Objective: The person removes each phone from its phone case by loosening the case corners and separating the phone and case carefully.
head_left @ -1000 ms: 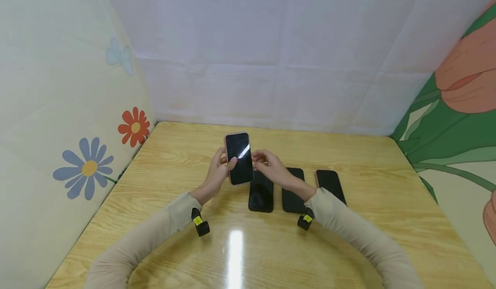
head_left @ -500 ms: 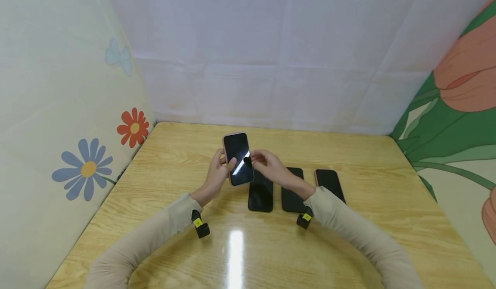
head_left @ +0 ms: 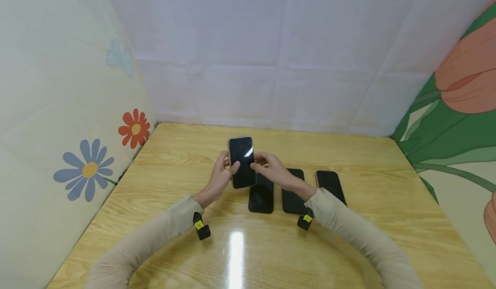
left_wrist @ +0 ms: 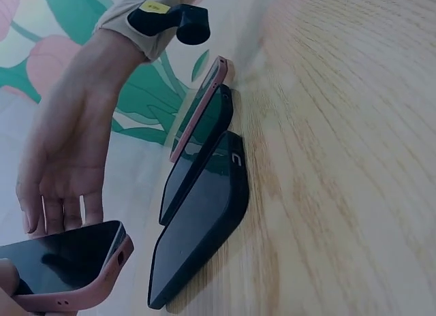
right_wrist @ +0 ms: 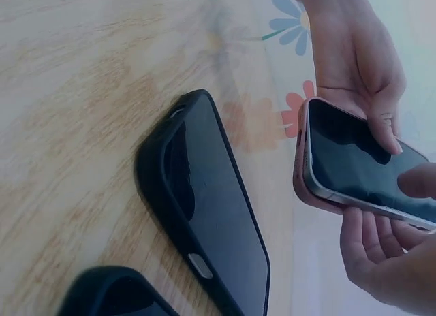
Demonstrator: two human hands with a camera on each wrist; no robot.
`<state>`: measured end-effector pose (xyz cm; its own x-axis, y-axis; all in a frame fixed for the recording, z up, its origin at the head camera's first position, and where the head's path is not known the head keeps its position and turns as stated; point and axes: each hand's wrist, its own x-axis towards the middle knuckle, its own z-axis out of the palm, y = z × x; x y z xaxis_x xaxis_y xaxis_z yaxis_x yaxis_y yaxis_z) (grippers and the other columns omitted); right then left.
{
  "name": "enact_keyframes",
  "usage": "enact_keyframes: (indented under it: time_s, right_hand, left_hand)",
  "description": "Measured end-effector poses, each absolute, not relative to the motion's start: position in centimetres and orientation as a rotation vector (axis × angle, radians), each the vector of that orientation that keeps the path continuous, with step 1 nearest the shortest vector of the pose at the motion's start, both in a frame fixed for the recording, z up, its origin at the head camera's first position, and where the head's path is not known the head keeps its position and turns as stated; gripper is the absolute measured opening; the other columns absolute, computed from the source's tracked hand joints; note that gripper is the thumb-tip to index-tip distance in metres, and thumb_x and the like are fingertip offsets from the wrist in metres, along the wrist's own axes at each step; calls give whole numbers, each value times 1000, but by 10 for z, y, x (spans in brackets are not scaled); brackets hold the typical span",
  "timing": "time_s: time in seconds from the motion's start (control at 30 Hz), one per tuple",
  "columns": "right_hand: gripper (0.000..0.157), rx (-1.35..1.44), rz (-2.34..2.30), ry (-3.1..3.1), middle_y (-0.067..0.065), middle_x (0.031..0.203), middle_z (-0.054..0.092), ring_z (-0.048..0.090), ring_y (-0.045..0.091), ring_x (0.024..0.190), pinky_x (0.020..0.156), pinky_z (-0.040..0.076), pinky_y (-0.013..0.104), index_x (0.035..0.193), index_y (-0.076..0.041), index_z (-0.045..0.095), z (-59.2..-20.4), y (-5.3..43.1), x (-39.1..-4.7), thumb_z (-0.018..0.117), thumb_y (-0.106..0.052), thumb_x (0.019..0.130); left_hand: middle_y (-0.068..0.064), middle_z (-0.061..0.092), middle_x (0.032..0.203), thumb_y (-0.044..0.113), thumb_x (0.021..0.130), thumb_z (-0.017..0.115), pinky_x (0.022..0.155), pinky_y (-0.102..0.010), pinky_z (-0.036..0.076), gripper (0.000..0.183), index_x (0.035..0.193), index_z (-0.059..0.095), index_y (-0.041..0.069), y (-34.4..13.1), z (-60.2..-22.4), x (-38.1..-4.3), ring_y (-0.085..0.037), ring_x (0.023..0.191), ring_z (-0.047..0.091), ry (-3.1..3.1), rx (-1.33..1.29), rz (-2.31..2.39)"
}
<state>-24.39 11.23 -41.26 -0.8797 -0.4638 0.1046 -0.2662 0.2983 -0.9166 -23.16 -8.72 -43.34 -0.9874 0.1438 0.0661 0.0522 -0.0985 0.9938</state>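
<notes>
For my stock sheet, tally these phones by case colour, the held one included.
Pink-cased: 2, the held phone and the rightmost phone on the table
Black-cased: 2, the leftmost phone and middle phone there
Total: 4 phones

- Long beige sleeves (head_left: pixel 149 233) are covering both arms, creasing in soft folds.
- Plain cuffs (head_left: pixel 315 201) are hanging slightly loose around the wrists.
- Black wrist cameras (head_left: pixel 203 233) are showing bulky, rounded ends.
- Yellow patches (head_left: pixel 199 225) are brightening them, the right one's dark marking staying unreadable.
- Hands (head_left: pixel 220 175) are showing bare.
</notes>
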Motion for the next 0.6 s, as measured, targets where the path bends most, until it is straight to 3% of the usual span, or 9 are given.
enact_keyframes:
  time_s: [0.37, 0.6]
  right_hand:
    - [27, -681, -1701, 2371, 20, 104, 61, 60, 31, 91, 84, 50, 60, 117, 11, 53, -414, 115, -244, 60, -8, 100]
    - [23, -637, -1788, 2328, 23, 101, 61, 62, 29, 86, 81, 54, 57, 114, 13, 54, -419, 114, -246, 61, -2, 97]
  left_hand:
    - [-28, 59, 121, 1, 101, 52, 81, -47, 57, 32, 132, 45, 1, -87, -433, -231, -31, 103, 65, 2026, 305, 2248]
    - [-30, 59, 121, 1, 100, 54, 80, -45, 57, 34, 133, 45, 0, -88, -433, -230, -28, 101, 65, 2020, 287, 2231]
